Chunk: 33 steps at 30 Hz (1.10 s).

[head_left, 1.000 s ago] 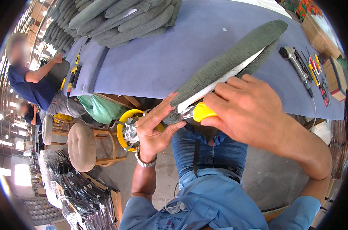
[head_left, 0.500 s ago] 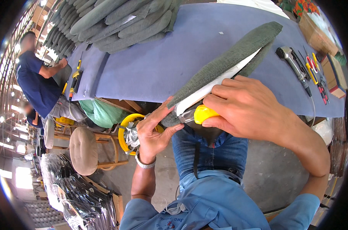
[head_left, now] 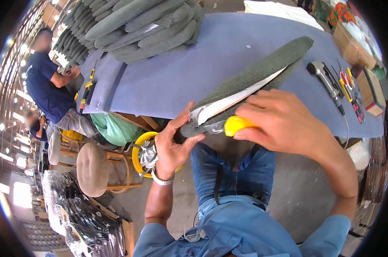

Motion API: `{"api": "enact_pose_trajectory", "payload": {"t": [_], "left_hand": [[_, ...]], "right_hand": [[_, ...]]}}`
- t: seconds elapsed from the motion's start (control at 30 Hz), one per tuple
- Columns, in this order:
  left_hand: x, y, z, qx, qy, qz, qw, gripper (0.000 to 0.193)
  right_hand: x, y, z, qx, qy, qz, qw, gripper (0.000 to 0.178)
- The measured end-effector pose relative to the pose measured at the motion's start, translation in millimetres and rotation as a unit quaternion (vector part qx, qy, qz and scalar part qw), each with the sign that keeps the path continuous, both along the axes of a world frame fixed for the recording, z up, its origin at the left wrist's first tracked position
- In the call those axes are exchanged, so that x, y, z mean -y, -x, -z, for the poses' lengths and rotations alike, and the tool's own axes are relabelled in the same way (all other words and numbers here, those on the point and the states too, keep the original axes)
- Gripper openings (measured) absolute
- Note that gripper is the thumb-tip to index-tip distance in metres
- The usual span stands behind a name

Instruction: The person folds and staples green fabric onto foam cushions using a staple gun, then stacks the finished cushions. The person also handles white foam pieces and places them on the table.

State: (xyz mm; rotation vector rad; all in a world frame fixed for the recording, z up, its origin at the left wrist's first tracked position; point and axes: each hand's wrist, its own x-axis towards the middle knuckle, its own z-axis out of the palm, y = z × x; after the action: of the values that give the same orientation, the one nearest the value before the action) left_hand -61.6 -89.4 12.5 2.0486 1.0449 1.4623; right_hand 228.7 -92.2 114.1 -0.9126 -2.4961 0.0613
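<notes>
A long curved panel wrapped in green-grey fabric [head_left: 262, 68] lies across the blue-covered table [head_left: 181, 73], with its near end over the table's front edge. My left hand [head_left: 173, 143] grips that near end, thumb on top, where white and clear wrapping shows. My right hand [head_left: 284, 122] is closed on a yellow-handled tool [head_left: 236, 125] pressed against the panel's lower edge. The tool's working end is hidden behind the panel and wrapping.
Several similar green panels [head_left: 134, 21] are piled at the table's far left. A staple gun [head_left: 326, 79], scissors and small tools lie at the right, beside cardboard boxes [head_left: 369, 92]. A round stool [head_left: 93, 169] and yellow bucket [head_left: 140, 150] stand below. A person in dark blue [head_left: 48, 90] sits at left.
My left hand has shifted its grip on the panel's near end, thumb now over the top. The right hand with the yellow tool stays at the edge. The person at left has straightened a little.
</notes>
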Motion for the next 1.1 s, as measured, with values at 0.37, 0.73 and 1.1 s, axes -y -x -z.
{"api": "enact_pose_trajectory", "payload": {"t": [0.37,0.73,1.1], "left_hand": [[-90,25,-57,-0.028,0.074,0.098,0.992,0.05],[-133,40,-43,0.025,0.188,0.173,0.966,0.048],[-111,44,-21,0.083,0.159,0.188,0.966,0.05]], "right_hand": [[9,-367,143,-0.037,0.016,0.595,0.803,0.043],[-55,-344,99,-0.023,-0.144,0.508,0.849,0.041],[-126,82,-21,-0.002,-0.013,-0.134,0.991,0.049]]}}
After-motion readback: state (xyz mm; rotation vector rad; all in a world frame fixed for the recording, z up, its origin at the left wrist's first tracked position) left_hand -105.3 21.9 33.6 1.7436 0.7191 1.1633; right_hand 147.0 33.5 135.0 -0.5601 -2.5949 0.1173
